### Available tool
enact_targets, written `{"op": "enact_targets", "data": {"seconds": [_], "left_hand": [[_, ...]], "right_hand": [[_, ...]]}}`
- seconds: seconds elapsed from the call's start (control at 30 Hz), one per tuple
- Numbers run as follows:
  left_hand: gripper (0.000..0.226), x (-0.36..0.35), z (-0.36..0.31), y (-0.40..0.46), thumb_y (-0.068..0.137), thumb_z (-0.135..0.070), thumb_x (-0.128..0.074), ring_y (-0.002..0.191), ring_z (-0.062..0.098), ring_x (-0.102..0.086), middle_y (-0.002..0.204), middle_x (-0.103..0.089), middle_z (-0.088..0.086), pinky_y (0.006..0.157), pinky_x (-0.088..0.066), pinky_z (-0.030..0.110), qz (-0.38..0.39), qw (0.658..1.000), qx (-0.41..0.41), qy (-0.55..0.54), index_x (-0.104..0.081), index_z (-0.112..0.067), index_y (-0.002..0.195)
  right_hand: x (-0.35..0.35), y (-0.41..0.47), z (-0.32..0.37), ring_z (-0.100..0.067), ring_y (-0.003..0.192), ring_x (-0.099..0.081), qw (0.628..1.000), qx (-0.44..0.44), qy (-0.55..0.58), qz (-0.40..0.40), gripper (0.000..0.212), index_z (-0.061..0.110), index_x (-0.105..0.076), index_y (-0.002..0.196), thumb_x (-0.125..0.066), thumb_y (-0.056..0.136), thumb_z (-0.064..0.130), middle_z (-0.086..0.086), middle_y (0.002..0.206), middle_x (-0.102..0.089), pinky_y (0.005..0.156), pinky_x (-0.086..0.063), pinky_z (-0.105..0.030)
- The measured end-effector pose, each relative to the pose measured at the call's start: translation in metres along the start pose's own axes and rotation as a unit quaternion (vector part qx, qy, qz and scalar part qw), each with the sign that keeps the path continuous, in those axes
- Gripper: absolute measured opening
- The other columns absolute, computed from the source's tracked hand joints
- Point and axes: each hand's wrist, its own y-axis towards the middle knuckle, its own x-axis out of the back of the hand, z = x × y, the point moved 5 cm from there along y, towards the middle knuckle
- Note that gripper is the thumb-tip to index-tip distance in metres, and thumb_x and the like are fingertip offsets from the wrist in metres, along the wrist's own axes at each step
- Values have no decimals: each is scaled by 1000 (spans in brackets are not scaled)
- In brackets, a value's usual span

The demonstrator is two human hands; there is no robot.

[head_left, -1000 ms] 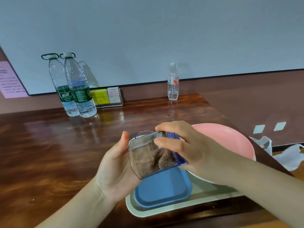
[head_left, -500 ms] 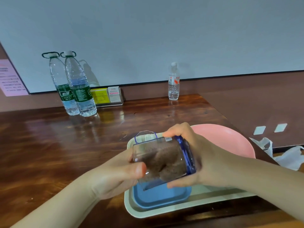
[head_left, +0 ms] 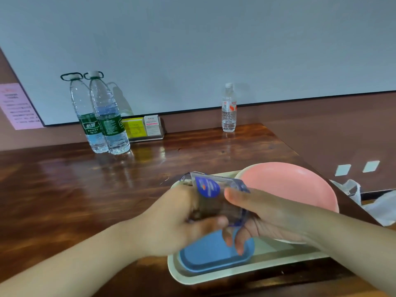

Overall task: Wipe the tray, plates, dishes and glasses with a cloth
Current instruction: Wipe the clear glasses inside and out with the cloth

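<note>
Now both hands meet over the tray (head_left: 216, 276): the right hand (head_left: 265, 213) wraps its fingers around a clear glass (head_left: 216, 198) tipped on its side, while the left hand (head_left: 171, 219) curls around a brown cloth (head_left: 198, 212) stuffed inside it. Below, the tray holds a blue dish (head_left: 210, 254) and pink bowl (head_left: 289, 185).

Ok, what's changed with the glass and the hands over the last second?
The glass has been turned over the tray: its blue sticker now faces up. The left hand moved from cupping its base to gripping round its near side; the right hand shifted from on top to the far side, thumb across it. The brown cloth stays stuffed inside. Blue dish, pink plate and bottles have not moved.
</note>
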Motion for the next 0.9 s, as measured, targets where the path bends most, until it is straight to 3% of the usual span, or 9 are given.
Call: {"op": "enact_targets", "data": {"seconds": [0.03, 0.13, 0.27, 0.4, 0.57, 0.63, 0.7, 0.83, 0.9], "left_hand": [[14, 12, -13, 18, 89, -15, -58, 84, 12, -66, 92, -69, -2, 79, -49, 14, -6, 999, -21, -46, -70, -16, 95], [20, 23, 1, 26, 85, -15, -58, 78, 24, -65, 90, -69, 12, 72, -54, 26, -112, 947, 89, -289, -70, -3, 95], [49, 11, 6, 28, 80, -32, -68, 92, 32, -62, 112, -62, 25, 80, -54, 33, -72, 908, 102, -401, -63, -3, 118], [62, 7, -13, 30, 81, -54, -58, 100, 30, -57, 111, -59, 19, 91, -50, 29, 7, 949, 32, -314, -60, -5, 118], [63, 4, -24, 28, 77, -41, -68, 99, 35, -62, 106, -61, 26, 93, -49, 29, 69, 985, 42, -153, -52, 7, 115], [39, 5, -27, 30, 70, -26, -80, 96, 7, -64, 98, -68, -8, 86, -46, 15, 81, 996, 33, 2, -63, -12, 101], [40, 5, -33, 31, 66, -26, -84, 92, -19, -53, 89, -56, -38, 82, -37, 1, 80, 987, -13, 141, -61, -32, 98], [38, 1, -29, 36, 73, -51, -70, 87, -4, -58, 86, -59, -27, 82, -43, 16, 95, 995, 10, 27, -60, -25, 99], [69, -1, -19, 32, 74, -67, -56, 88, 17, -62, 89, -63, -1, 84, -47, 33, 80, 994, 29, -67, -59, -3, 100]], "right_hand": [[1, 2, 3, -18, 69, -63, 999, 30, -16, -11, 86, 19, -45, 126, -82, 56, 52, -3, 95, -66, 55, -55, -28], [15, 6, 8, -15, 76, -65, 969, 143, -145, -138, 87, 39, -37, 126, -85, 56, 16, 1, 109, -59, 57, -54, -34], [16, 1, 11, -7, 67, -60, 924, 253, -189, -216, 64, 22, -43, 111, -79, 59, 20, 7, 90, -63, 56, -49, -22], [8, -6, 14, -9, 52, -58, 918, 239, -192, -252, 57, 15, -42, 105, -71, 59, 33, 7, 78, -64, 43, -48, -26], [-1, -2, 3, -21, 44, -50, 958, 168, -4, -231, 59, -3, -58, 97, -68, 68, 46, -24, 71, -56, 35, -41, -23], [-2, 0, -6, -14, 34, -44, 962, 99, 126, -222, 39, 8, -68, 69, -74, 65, 46, -13, 54, -47, 30, -37, -20], [-5, 2, -9, -13, 31, -43, 951, 62, 218, -209, 33, 15, -69, 60, -71, 52, 46, -5, 49, -45, 29, -36, -17], [3, 10, -16, -18, 43, -50, 942, 63, 233, -233, 46, 13, -75, 70, -80, 45, 50, -8, 59, -55, 41, -44, -23], [2, 11, -17, -18, 48, -49, 943, 70, 211, -249, 55, 12, -73, 80, -80, 47, 55, -8, 61, -55, 41, -45, -23]]}}
